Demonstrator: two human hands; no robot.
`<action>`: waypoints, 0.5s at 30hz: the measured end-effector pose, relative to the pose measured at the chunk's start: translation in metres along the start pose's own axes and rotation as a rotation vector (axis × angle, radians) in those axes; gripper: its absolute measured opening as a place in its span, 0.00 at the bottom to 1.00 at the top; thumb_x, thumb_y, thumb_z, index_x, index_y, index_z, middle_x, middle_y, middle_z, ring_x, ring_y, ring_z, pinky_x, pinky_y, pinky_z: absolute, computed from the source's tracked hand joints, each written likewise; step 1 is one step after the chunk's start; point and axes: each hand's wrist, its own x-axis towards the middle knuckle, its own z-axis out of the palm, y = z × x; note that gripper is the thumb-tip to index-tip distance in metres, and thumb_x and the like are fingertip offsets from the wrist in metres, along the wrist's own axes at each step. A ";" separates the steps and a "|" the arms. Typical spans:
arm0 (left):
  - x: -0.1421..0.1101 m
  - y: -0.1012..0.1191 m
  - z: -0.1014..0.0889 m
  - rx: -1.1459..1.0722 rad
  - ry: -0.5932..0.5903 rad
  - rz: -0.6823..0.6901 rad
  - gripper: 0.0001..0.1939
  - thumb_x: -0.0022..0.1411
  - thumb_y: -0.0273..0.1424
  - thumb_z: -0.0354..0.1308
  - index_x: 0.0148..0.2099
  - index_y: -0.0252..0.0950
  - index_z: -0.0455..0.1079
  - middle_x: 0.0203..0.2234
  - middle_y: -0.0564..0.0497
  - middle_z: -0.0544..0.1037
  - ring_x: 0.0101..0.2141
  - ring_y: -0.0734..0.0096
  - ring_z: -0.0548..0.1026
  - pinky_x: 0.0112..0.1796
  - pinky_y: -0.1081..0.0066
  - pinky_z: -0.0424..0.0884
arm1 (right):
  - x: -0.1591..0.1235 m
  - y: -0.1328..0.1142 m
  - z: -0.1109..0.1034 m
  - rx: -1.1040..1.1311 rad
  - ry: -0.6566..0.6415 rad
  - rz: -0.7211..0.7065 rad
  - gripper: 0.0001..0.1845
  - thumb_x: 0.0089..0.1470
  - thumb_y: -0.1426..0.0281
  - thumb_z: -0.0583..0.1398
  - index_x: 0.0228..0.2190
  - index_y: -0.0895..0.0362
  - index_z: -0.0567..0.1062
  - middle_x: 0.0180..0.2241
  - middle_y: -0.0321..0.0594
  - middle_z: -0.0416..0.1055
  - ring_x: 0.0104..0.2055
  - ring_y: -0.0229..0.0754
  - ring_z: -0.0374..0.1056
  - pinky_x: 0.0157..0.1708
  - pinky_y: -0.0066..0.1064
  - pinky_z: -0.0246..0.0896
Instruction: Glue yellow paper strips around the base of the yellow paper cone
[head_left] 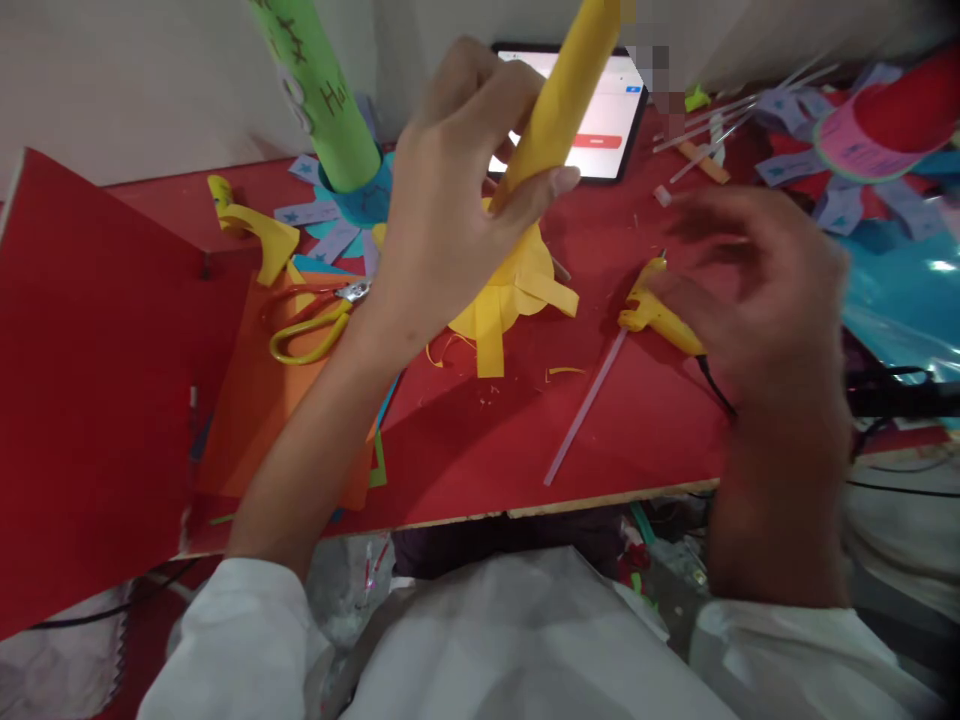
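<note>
My left hand is closed round a yellow paper tube, held tilted above the table. Partly hidden beneath that hand lies a round yellow paper piece with strips sticking out from its edge. To the right, my right hand is smeared by motion, its fingers partly bent over the back of a small yellow glue gun. Whether it touches the gun I cannot tell. A clear glue stick runs out of the gun toward the table's front edge.
Scissors lie on orange paper at left, near a red upright panel. A green paper tube stands behind. A tablet leans at the back. Glue sticks and a red-and-pink paper piece are at right.
</note>
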 end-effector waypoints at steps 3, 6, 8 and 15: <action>0.000 0.018 -0.002 0.046 -0.014 0.060 0.23 0.81 0.44 0.46 0.51 0.35 0.78 0.48 0.43 0.75 0.48 0.60 0.80 0.44 0.61 0.81 | 0.023 -0.039 0.028 0.167 -0.079 -0.119 0.31 0.64 0.56 0.66 0.64 0.52 0.70 0.67 0.50 0.70 0.63 0.51 0.71 0.56 0.43 0.71; 0.003 0.034 -0.007 0.078 -0.095 0.059 0.16 0.79 0.41 0.55 0.52 0.36 0.78 0.49 0.42 0.76 0.50 0.63 0.79 0.49 0.64 0.81 | 0.036 -0.055 0.057 0.086 -0.168 -0.066 0.24 0.68 0.58 0.61 0.61 0.55 0.71 0.60 0.50 0.75 0.59 0.49 0.71 0.56 0.43 0.69; 0.004 0.040 -0.011 0.093 -0.172 0.048 0.13 0.78 0.41 0.58 0.54 0.38 0.76 0.52 0.44 0.76 0.54 0.61 0.79 0.50 0.64 0.81 | 0.038 -0.056 0.069 0.008 -0.178 -0.005 0.18 0.69 0.60 0.58 0.56 0.53 0.73 0.54 0.48 0.78 0.53 0.50 0.73 0.51 0.45 0.70; -0.043 0.004 -0.023 0.178 -0.406 0.040 0.25 0.81 0.50 0.45 0.67 0.45 0.70 0.66 0.43 0.72 0.69 0.45 0.71 0.59 0.50 0.78 | 0.031 -0.018 0.076 0.159 -0.010 0.050 0.16 0.71 0.59 0.56 0.55 0.54 0.69 0.53 0.51 0.79 0.45 0.45 0.74 0.43 0.41 0.73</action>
